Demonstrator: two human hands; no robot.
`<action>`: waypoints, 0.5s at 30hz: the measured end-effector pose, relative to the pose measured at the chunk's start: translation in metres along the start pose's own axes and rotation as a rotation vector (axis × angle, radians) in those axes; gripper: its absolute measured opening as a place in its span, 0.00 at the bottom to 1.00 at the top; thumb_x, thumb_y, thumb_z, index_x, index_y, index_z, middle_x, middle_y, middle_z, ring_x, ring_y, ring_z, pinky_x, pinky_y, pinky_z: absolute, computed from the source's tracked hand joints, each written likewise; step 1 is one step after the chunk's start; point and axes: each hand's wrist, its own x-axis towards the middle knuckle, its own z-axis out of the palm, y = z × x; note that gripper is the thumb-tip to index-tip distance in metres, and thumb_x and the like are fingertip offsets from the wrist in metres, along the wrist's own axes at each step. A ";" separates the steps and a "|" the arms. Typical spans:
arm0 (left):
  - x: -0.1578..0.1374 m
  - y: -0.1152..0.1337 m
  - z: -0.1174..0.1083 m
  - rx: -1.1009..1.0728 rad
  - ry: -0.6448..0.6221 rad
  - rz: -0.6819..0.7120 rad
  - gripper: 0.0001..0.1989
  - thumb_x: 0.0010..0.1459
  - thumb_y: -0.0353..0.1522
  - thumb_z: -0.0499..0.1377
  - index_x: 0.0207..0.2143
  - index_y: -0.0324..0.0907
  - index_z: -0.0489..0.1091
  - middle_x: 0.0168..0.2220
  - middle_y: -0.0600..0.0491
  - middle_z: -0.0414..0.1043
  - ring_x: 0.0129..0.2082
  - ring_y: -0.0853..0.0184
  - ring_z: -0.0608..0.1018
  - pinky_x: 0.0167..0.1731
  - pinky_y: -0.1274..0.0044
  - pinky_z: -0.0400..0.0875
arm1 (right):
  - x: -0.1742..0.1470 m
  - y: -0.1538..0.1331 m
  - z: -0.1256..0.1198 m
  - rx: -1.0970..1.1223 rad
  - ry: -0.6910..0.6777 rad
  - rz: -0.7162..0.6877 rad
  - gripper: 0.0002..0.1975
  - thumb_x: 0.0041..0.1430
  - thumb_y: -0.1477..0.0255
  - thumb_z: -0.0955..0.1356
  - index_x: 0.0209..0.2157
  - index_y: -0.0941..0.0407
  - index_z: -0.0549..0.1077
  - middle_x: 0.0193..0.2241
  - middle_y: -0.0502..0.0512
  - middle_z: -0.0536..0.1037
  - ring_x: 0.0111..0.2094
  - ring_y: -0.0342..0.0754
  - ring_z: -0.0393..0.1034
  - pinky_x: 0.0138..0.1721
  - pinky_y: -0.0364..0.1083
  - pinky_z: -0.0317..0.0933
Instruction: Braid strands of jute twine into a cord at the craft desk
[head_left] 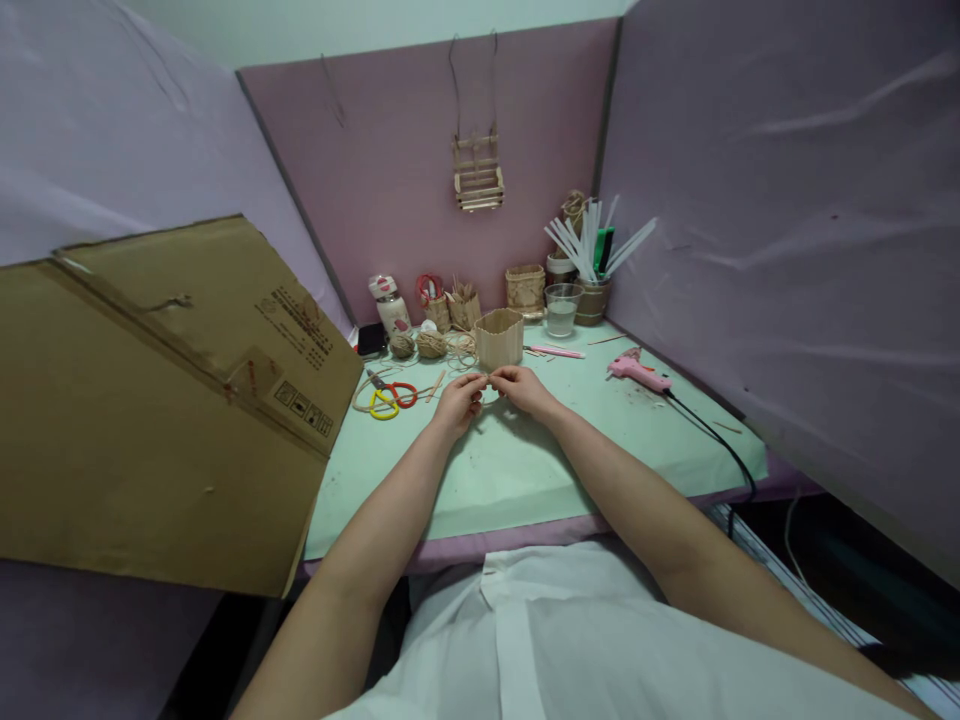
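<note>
My left hand (460, 402) and my right hand (522, 388) meet over the middle of the table, fingertips pinched together. Between them is a thin pale strand (491, 402), which looks like twine; its ends are hidden by the fingers. Just beyond my hands stands a container of upright wooden sticks (499, 340). To the left of my left hand lie scissors with red and yellow handles (394, 393), with a loop of cord around them. Balls of twine (431, 345) rest behind the scissors.
A pink hot glue gun (639, 372) lies at right, its black cable over the edge. Behind are a cup of water (562, 312), a pot of glue sticks (592, 300), a pink craft knife (555, 351) and a patterned bottle (390, 305). A large cardboard sheet (180, 420) leans at left.
</note>
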 end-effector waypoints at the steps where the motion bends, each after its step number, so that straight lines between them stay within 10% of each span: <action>1: -0.001 0.001 0.000 -0.001 -0.014 -0.008 0.16 0.36 0.37 0.67 0.28 0.40 0.68 0.20 0.58 0.60 0.18 0.78 0.58 0.15 0.83 0.46 | 0.000 0.000 0.000 0.004 0.011 -0.005 0.13 0.47 0.62 0.65 0.25 0.58 0.73 0.18 0.47 0.67 0.22 0.41 0.58 0.27 0.42 0.54; 15: 0.007 -0.009 -0.003 0.137 0.093 0.104 0.14 0.39 0.38 0.66 0.29 0.40 0.72 0.19 0.58 0.61 0.19 0.76 0.61 0.17 0.82 0.51 | 0.005 0.010 0.002 -0.106 0.101 -0.143 0.08 0.48 0.68 0.64 0.27 0.57 0.71 0.25 0.50 0.73 0.28 0.43 0.63 0.32 0.43 0.57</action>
